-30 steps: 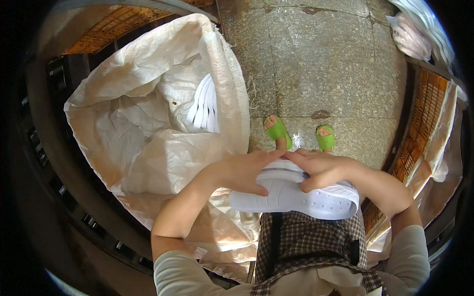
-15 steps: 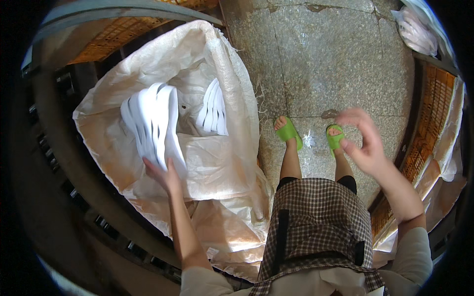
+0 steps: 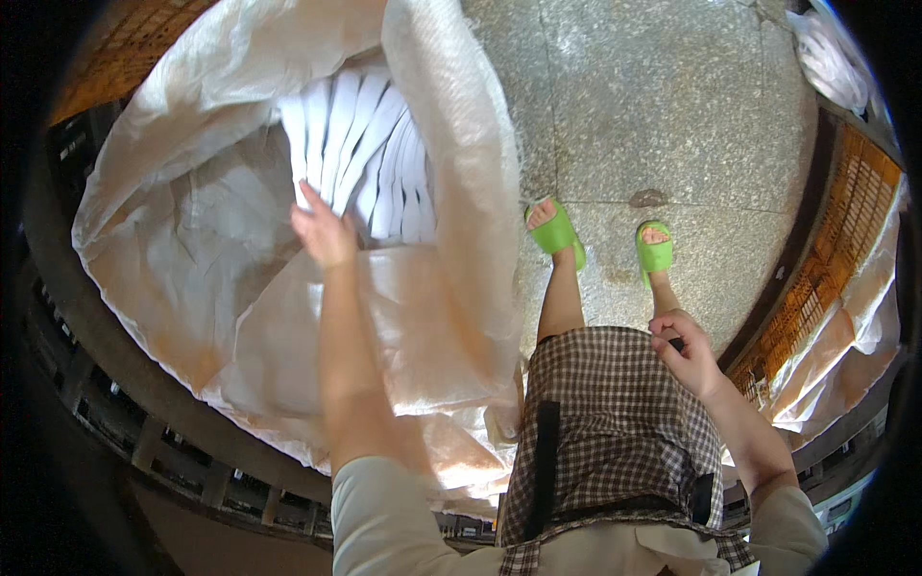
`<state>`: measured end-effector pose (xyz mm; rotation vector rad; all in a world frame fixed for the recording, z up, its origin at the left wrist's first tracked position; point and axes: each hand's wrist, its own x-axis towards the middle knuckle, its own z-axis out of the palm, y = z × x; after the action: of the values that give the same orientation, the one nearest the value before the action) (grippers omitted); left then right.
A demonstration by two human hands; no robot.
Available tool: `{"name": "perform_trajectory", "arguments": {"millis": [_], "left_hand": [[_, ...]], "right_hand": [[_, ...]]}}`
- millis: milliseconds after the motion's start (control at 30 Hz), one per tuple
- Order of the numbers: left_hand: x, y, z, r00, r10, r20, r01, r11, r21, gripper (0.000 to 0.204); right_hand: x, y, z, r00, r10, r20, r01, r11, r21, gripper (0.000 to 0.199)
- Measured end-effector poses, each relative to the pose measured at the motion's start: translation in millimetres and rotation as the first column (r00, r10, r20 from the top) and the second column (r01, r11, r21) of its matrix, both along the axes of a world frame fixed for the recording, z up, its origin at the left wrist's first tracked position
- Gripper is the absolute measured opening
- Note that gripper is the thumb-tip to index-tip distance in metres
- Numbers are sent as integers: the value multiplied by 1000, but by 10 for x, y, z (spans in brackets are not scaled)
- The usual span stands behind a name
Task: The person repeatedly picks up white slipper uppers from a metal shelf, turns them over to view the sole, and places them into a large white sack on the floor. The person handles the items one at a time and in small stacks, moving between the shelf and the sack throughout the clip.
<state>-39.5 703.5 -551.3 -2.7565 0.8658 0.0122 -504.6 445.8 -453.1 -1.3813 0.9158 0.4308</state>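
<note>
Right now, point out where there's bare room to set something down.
Open floor lies beyond the green slippers, between the sack and the orange crate. Inside the sack, there is room left of the white stacked pieces. It is crowded toward the sack's right wall, where those pieces pack together, with the left hand at their near end.
</note>
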Motion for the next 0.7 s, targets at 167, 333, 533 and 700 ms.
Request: {"name": "perform_trajectory", "arguments": {"millis": [167, 333, 533, 700], "left_hand": [[137, 20, 52, 989, -73, -128, 74, 997, -4, 98], [104, -411, -579, 981, 178, -74, -185, 977, -106, 103], [280, -488, -374, 886, 348, -307, -282, 929, 239, 113], [262, -582, 117, 887, 345, -306, -275, 929, 249, 98]], "right_hand": [[-41, -144, -65, 995, -93, -24, 94, 996, 13, 15], [-133, 24, -278, 990, -142, -6, 142, 990, -3, 14], [3, 328, -366, 999, -50, 5, 50, 997, 58, 16], [67, 260, -88, 994, -51, 95, 44, 996, 74, 19]]}}
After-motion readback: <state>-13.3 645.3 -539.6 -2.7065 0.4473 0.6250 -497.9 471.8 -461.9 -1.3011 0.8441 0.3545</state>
